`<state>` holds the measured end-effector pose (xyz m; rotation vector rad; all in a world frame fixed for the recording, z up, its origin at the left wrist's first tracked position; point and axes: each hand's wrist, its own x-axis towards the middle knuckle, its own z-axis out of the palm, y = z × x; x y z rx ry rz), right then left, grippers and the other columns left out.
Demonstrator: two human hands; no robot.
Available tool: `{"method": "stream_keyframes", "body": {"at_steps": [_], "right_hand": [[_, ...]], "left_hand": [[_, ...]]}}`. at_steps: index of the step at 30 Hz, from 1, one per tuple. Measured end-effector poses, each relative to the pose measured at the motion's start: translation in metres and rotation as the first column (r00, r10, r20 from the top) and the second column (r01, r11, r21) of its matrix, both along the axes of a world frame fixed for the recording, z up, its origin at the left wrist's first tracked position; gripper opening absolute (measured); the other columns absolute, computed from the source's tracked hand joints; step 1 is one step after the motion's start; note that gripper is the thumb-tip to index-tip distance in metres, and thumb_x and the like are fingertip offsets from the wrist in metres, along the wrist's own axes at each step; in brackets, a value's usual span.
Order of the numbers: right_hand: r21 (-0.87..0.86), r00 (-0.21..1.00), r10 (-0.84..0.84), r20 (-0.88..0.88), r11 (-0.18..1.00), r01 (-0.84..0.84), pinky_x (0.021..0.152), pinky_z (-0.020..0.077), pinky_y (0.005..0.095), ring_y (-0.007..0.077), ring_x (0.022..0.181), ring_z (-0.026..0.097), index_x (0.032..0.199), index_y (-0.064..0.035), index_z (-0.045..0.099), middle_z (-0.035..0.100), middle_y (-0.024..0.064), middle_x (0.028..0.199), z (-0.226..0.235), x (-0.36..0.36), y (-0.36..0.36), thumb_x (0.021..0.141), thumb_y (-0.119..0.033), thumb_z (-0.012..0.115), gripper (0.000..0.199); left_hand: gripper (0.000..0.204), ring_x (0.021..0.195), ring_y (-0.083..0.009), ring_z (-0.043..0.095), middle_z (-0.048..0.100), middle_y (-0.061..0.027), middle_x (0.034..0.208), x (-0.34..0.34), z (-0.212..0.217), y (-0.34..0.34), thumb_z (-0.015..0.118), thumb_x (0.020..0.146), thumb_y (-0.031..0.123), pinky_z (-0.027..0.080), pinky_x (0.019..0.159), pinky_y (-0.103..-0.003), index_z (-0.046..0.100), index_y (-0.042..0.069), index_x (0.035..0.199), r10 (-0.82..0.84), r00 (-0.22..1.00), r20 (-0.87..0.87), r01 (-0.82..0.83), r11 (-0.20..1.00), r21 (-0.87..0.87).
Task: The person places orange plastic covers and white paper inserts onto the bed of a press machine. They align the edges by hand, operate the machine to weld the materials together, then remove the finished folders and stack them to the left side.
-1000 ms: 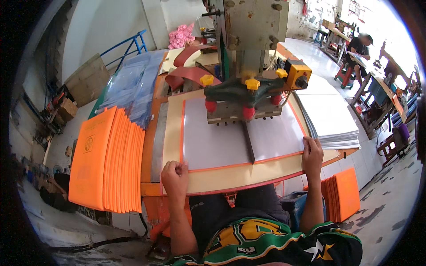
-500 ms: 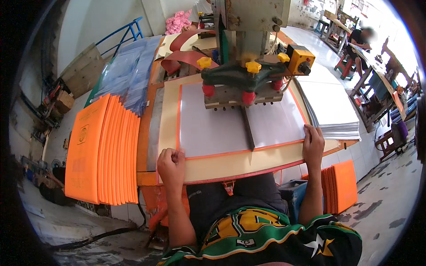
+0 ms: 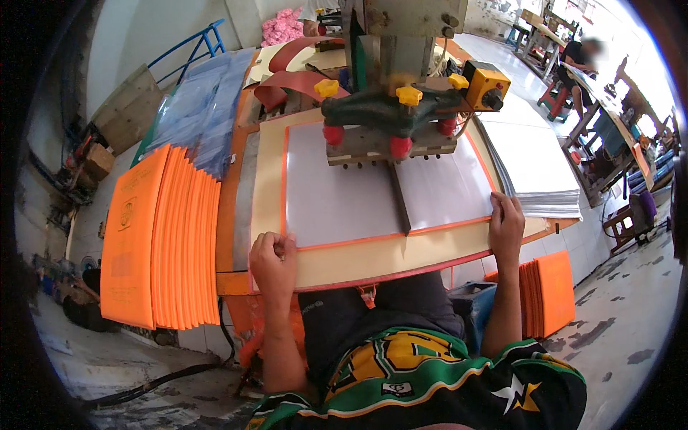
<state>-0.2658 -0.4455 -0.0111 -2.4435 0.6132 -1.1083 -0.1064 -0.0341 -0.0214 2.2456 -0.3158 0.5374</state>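
Note:
An orange-edged folder cover (image 3: 342, 190) lies spread open on a cream board, with pale, shiny sheets on both halves. A dark narrow bar (image 3: 398, 201) runs down its middle, its far end hidden beneath the press head (image 3: 393, 143). My left hand (image 3: 274, 264) is at the near left corner of the cover, fingers curled and thumb against the edge. Gripping the near right corner is my right hand (image 3: 507, 223), fingers bent over the orange border.
Finished-looking orange folders (image 3: 159, 240) stand stacked at the left, behind them clear bluish plastic sheets (image 3: 197, 100). White sheets (image 3: 534, 165) are piled at the right. A yellow control box (image 3: 486, 86) sits beside the press. More orange folders (image 3: 548, 294) stand low at right. A person (image 3: 579, 68) sits far right.
The whole view has shifted slightly. Both hands, the folder cover and the press keep their places relative to one another.

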Motion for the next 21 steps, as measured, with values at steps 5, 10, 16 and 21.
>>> {"method": "stream_keyframes", "body": {"at_steps": [5,10,16,21], "right_hand": [[0.004,1.0,-0.006,-0.018,1.0,0.006,0.077,0.0494,0.0462,0.0403,0.086,0.064,0.114,0.0027,0.07,0.063,0.0224,0.095,0.0016,-0.0015,0.0024,0.102,-0.006,0.058,0.018],[-0.028,0.998,-0.038,-0.056,0.999,0.036,0.077,0.0506,0.045,0.0391,0.086,0.065,0.113,0.0023,0.071,0.066,0.022,0.097,0.0012,-0.0051,0.0009,0.103,-0.008,0.059,0.019],[-0.013,0.998,-0.021,-0.064,1.0,0.021,0.08,0.0506,0.0466,0.0402,0.089,0.066,0.112,0.0028,0.07,0.065,0.022,0.098,0.0042,0.0014,0.0035,0.103,-0.008,0.057,0.019],[-0.035,0.998,-0.034,-0.048,0.999,0.032,0.08,0.0521,0.0459,0.0372,0.089,0.068,0.112,0.0029,0.071,0.067,0.0207,0.097,-0.0003,0.0022,0.0007,0.104,-0.009,0.057,0.02]], "left_hand": [[0.029,0.068,-0.0279,0.054,0.056,-0.0111,0.075,-0.0022,0.0027,0.0031,0.076,0.092,0.014,0.044,0.065,-0.042,0.056,-0.001,0.077,-0.01,1.0,0.0,0.01,1.0,0.018],[0.032,0.067,-0.027,0.053,0.055,-0.0108,0.074,0.0007,-0.0028,-0.0003,0.076,0.095,0.017,0.044,0.065,-0.042,0.056,-0.001,0.078,-0.024,1.0,-0.018,0.024,1.0,0.004],[0.036,0.066,-0.0226,0.051,0.053,-0.0092,0.073,-0.0012,0.0052,0.0013,0.075,0.098,0.021,0.045,0.064,-0.038,0.056,-0.003,0.078,-0.001,0.998,-0.065,0.001,1.0,-0.003],[0.036,0.066,-0.02,0.05,0.053,-0.0079,0.073,0.0003,0.0068,-0.0007,0.075,0.098,0.021,0.044,0.064,-0.036,0.056,-0.003,0.079,-0.006,0.998,-0.067,0.006,1.0,0.007]]}}
